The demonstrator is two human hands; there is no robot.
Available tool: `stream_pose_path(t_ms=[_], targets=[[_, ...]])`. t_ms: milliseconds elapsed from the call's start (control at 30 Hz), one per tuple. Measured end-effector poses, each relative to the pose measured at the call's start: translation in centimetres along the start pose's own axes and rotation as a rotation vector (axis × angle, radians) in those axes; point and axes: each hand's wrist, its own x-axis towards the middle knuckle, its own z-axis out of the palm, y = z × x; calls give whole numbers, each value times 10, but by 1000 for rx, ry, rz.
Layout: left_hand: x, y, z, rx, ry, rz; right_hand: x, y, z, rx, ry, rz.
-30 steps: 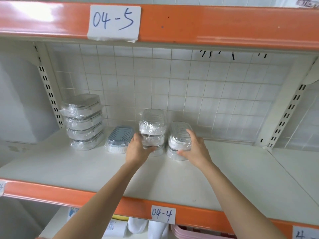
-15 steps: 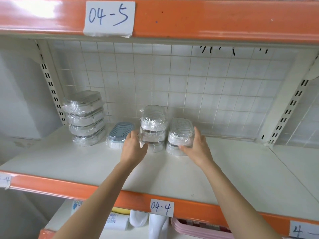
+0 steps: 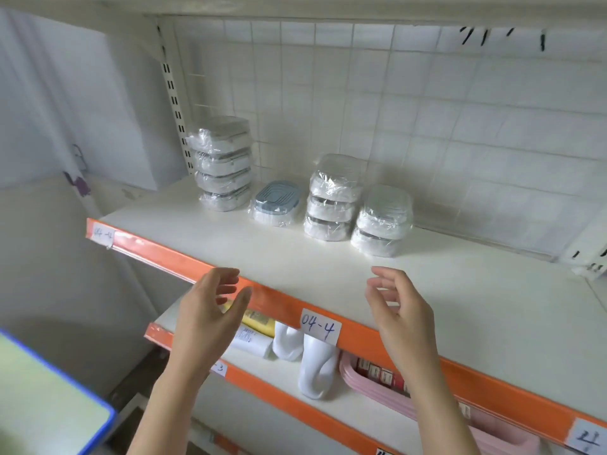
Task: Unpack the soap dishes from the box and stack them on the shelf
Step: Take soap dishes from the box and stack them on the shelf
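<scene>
Plastic-wrapped soap dishes stand at the back of the white shelf [image 3: 328, 277]. A stack of several [image 3: 223, 164] is at the left by the upright. A single blue dish [image 3: 276, 203] sits beside it. To its right is a stack of three [image 3: 333, 198], then a stack of two [image 3: 382, 221]. My left hand [image 3: 207, 316] and my right hand [image 3: 399, 310] hover in front of the shelf's orange edge, both empty with fingers apart, well clear of the dishes.
The orange front rail carries a paper label 04-4 [image 3: 320, 326]. On the shelf below lie tubes [image 3: 254, 330], white bottles [image 3: 315, 369] and a pink tray [image 3: 427, 402]. A blue-rimmed surface [image 3: 49, 399] is at the lower left. A wire grid backs the shelf.
Both hands let go of the middle stacks and drew back to the shelf's front edge. The view swung down and to the left.
</scene>
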Motion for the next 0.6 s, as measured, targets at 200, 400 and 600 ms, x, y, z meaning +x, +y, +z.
stream_pose_path(t_ms=[200, 400, 600], targets=[[-43, -26, -60, 53, 137, -145, -19, -17, 44, 61, -215, -66], [-80, -49, -131, -74, 385, -284, -44, -51, 107, 169, -415, -140], [-119, -77, -225, -66, 592, -334, -94, -100, 196, 235, -581, -192]])
